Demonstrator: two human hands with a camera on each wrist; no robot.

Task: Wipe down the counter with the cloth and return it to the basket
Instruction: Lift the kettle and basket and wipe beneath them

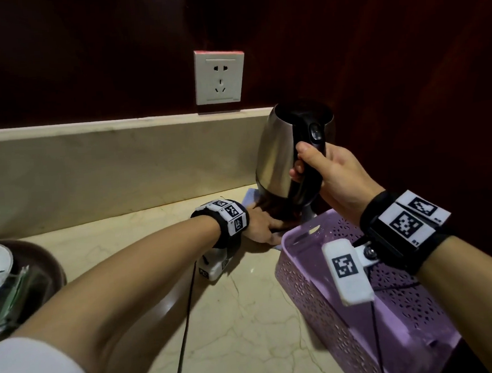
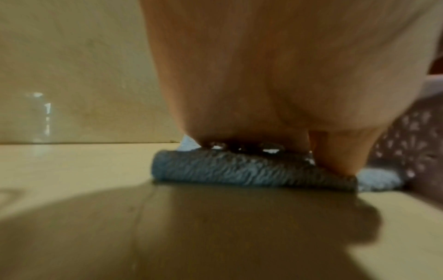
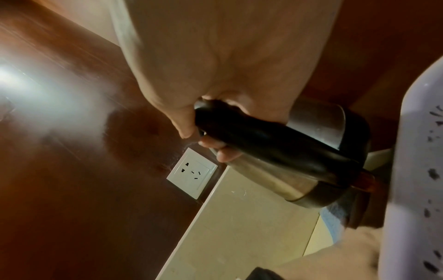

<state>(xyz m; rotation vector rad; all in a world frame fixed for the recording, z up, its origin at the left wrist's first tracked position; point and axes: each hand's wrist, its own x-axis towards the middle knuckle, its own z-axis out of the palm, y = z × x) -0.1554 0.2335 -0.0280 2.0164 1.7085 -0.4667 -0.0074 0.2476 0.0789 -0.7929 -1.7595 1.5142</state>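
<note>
While right hand [image 1: 322, 172] grips lifted kettle [image 1: 283, 154] | left hand [image 1: 260, 224] flat, pressing cloth [image 2: 239, 170] on counter [image 1: 247, 302] | no legible writing

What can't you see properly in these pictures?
- Head view: the left hand covers most of the cloth, and the lifted kettle shades the rest.
- Head view: the basket runs off the bottom edge, and the right hand and wrist block its inside.
- Left wrist view: the palm hides the fingers, so I can't tell how they lie on the cloth.
- Head view: the dishes at the left edge are cut off.
</note>
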